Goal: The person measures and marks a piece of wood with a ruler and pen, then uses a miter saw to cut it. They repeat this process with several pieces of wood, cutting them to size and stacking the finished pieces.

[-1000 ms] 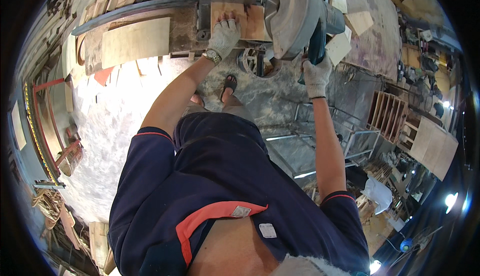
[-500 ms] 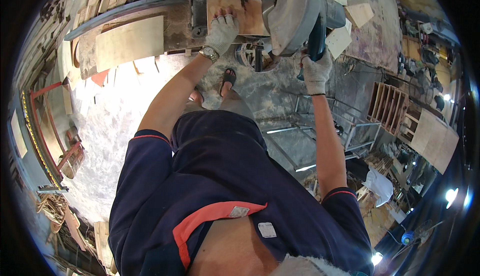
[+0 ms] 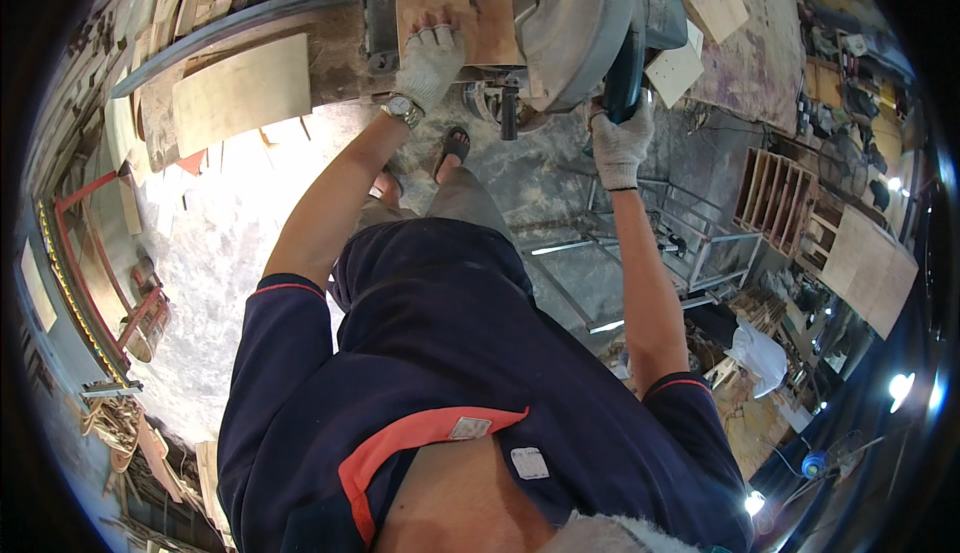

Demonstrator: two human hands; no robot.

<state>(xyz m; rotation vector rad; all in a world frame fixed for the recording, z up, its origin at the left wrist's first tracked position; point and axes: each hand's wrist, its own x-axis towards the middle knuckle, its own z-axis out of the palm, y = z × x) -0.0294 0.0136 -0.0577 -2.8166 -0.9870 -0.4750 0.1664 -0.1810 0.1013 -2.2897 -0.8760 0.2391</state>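
My left hand [image 3: 433, 65], in a whitish knit glove with bare fingertips, lies flat on a reddish-brown wooden board [image 3: 490, 28]. Its fingers are stretched out over the surface. The board rests on the grey base [image 3: 382, 28] of a miter saw, its right edge beside the large grey blade guard [image 3: 580, 38]. The blade itself is hidden. On the right, my gloved right hand [image 3: 622, 143] is closed around the lower end of the saw's dark handle [image 3: 625, 78]. A watch [image 3: 400, 108] sits on my left wrist.
A pale board [image 3: 245, 93] lies on the bench left of the saw, along a long metal fence [image 3: 240, 33]. Wood offcuts [image 3: 675, 68] lie to the saw's right. A metal frame [image 3: 700, 243] stands on the floor near my right arm, with a slatted wooden rack [image 3: 775, 198] beyond.
The saw, board and both hands appear slightly farther left, as the whole view has shifted. My left hand stays on the board and my right stays on the handle.
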